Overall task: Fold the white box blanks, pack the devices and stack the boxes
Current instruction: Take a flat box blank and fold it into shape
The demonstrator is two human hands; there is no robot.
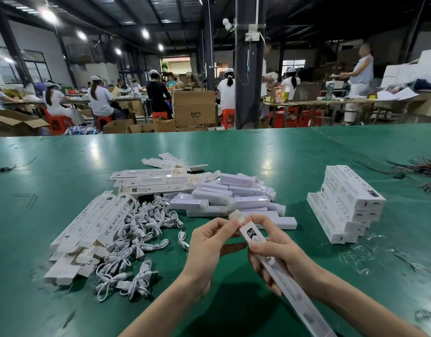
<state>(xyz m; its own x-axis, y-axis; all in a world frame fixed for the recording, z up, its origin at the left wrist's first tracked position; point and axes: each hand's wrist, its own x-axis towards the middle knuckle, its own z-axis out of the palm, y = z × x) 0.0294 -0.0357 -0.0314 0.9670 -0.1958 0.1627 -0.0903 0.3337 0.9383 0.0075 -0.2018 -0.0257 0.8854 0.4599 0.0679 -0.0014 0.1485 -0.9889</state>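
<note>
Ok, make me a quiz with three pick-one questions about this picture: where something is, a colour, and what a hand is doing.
1. Where is the neat stack of closed white cardboard boxes?
A) on the person's right
B) on the person's left
C) on a stool
2. What colour is the smooth table top?
A) red
B) green
C) yellow
3. What is the right hand doing?
A) lying flat
B) gripping a long white cardboard box
C) waving
Answers:
1 A, the stack stands far to the right.
2 B, the top is green throughout.
3 B, its fingers curl round the box while the left hand pinches its end.
</note>
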